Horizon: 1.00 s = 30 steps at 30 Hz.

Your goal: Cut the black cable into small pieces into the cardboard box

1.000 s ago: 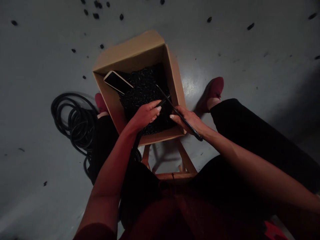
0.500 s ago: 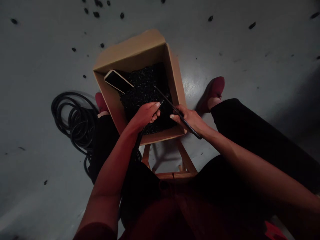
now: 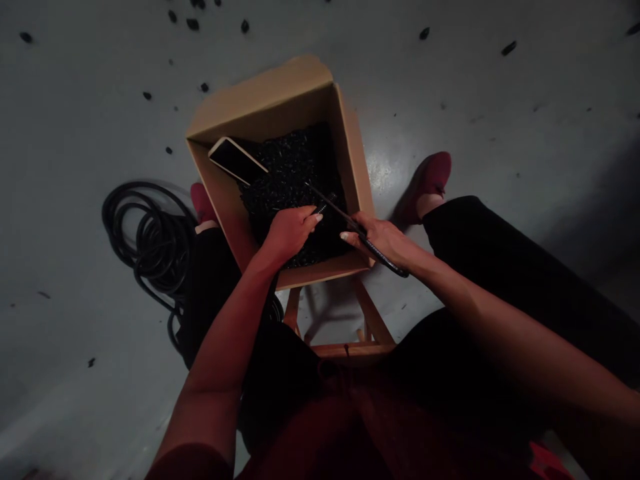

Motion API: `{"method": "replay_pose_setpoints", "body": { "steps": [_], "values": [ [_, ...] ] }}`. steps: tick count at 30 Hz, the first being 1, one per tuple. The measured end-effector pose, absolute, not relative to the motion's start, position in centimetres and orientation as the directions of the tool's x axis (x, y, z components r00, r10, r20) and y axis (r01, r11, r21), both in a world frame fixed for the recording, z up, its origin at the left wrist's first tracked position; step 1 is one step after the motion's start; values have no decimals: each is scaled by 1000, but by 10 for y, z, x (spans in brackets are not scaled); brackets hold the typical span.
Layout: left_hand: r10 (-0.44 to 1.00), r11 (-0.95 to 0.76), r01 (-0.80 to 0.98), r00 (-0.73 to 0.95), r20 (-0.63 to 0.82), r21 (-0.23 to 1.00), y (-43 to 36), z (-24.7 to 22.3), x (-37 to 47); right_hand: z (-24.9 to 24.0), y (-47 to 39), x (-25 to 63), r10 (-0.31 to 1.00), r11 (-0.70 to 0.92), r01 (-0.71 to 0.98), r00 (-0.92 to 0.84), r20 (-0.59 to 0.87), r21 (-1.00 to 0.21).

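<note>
My left hand is closed around a black hose, whose short ribbed-looking end pokes out past the thumb. My right hand grips a pair of dark scissors by the handle; the long thin blades point up and left, across the hose end. How far the blades are apart is too dark to tell. Both hands are over the near right part of an open cardboard box. Small black cut pieces fill its bottom. A dark flat rectangular object with a pale edge leans in the far left corner.
Coiled black hose lies on the floor left of the box. Beneath the box is a wooden stool, between my legs. My red shoes stand at either side. Loose black bits are scattered over the grey floor.
My left hand has turned slightly, and the hose end has shifted a little to the left. The scissors' tip has dropped slightly. The box and the coil stay put.
</note>
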<state>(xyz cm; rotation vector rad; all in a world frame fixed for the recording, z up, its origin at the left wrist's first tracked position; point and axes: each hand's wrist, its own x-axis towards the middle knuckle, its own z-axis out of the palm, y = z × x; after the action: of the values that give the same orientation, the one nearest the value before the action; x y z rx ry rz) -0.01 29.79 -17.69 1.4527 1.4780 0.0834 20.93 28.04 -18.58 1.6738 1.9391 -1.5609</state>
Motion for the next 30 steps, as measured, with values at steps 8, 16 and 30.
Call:
{"method": "replay_pose_setpoints", "body": {
  "steps": [8, 16, 30],
  "values": [
    [771, 216, 754, 258, -582, 621, 297, -182, -1, -190, 276, 207, 646, -127, 848, -323, -691, -515],
    [743, 315, 710, 229, -630, 630, 295, -188, 0, -191, 275, 207, 652, -62, 898, -294, -699, -436],
    [626, 675, 230, 324, -709, 701, 298, -178, 3, -188, 286, 212, 669, -414, 668, -236, -704, -618]
  ]
}}
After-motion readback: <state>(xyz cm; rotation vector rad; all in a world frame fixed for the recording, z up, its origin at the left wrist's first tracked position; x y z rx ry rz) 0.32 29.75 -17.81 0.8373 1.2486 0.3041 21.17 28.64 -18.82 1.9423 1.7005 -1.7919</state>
